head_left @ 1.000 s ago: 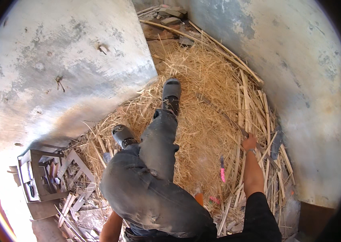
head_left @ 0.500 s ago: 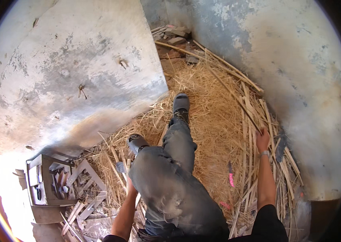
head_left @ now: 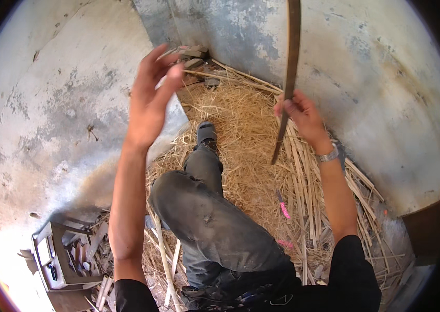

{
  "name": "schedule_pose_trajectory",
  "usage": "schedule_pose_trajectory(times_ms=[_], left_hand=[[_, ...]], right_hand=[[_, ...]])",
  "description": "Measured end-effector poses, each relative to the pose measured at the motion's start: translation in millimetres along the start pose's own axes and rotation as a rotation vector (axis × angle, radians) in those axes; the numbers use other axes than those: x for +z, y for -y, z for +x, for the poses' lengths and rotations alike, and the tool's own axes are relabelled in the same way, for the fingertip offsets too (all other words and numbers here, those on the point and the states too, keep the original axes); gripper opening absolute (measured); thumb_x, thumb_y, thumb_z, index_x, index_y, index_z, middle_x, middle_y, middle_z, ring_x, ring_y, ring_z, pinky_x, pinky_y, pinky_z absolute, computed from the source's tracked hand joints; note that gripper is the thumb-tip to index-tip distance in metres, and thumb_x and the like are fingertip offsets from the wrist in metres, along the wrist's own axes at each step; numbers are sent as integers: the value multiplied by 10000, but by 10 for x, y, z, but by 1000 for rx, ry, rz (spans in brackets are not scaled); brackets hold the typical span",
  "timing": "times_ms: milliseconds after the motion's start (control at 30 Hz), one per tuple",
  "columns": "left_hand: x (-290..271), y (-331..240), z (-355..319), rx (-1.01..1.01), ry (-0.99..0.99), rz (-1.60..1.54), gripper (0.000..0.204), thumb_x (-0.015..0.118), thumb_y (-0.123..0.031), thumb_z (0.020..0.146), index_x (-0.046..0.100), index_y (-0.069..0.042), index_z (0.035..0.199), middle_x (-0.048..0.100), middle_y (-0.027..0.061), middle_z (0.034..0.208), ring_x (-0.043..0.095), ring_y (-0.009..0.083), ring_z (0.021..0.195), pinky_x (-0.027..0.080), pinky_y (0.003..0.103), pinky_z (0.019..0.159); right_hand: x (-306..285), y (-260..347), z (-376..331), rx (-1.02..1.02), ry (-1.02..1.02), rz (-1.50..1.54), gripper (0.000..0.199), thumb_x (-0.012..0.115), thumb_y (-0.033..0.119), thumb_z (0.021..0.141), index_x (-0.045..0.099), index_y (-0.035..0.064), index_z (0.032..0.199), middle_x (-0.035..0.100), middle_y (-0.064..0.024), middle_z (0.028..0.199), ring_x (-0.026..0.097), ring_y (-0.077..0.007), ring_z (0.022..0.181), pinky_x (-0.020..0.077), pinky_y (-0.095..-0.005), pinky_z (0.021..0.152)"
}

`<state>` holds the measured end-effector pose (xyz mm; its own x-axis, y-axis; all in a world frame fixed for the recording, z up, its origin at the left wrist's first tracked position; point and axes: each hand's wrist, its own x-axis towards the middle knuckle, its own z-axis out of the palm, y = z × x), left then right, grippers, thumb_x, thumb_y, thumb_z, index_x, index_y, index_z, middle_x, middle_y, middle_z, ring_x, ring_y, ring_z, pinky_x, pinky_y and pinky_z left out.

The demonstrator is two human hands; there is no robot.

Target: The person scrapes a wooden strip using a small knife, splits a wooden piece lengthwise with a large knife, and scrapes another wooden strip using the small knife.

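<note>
I count two hands of my own: one left hand [head_left: 149,109] and one right hand [head_left: 307,118]. My right fingers grip one dark strip [head_left: 293,47], and that wrist wears one metal band [head_left: 328,154]. I see two black sleeves [head_left: 354,270], one grey shoe [head_left: 206,131], one pink-handled tool [head_left: 284,210] and one wooden frame [head_left: 59,262]. The pale strips [head_left: 303,192] exceed a dozen, though they overlap too much for me to count exactly.
</note>
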<state>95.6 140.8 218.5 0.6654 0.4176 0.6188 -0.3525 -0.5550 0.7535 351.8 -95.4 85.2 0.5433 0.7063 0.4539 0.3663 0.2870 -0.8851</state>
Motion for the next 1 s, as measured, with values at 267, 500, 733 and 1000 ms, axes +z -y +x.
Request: schedule_pose_trajectory(times_ms=[267, 500, 733, 1000], left_hand=[[1112, 72, 175, 42, 253, -204, 413, 589, -173, 1060, 446, 25, 1394, 686, 110, 1126, 679, 207, 1042, 553, 354, 892], [901, 560, 65, -106, 119, -383, 190, 548, -145, 1080, 541, -28, 1229, 703, 101, 1010, 735, 204, 862, 592, 312, 793], [771, 723, -8, -111, 111, -301, 283, 477, -256, 1114, 556, -15, 1240, 707, 106, 1044, 708, 194, 958, 579, 349, 901], [758, 722, -79, -97, 110, -126, 371, 393, -337, 1133, 459, 0, 1272, 707, 122, 1095, 680, 203, 1052, 524, 372, 962]], right_hand=[[673, -196, -615, 192, 111, -136, 316, 618, 242, 1040, 646, 5, 1248, 702, -82, 1018, 662, -191, 945, 536, -376, 884], [-62, -1794, -2328, 648, -473, -532, 576, 683, 308, 967, 535, -17, 1420, 606, -283, 1330, 630, -377, 1185, 482, -446, 1033], [-233, -2298, -6081, 1715, -983, -1567, 728, 666, 430, 937, 446, 26, 1502, 385, -261, 1570, 357, -471, 1443, 347, -614, 1119], [-96, -1795, -7020, 2120, -711, -1325, 680, 666, 430, 943, 480, 24, 1455, 425, -240, 1470, 404, -443, 1349, 378, -600, 1066]])
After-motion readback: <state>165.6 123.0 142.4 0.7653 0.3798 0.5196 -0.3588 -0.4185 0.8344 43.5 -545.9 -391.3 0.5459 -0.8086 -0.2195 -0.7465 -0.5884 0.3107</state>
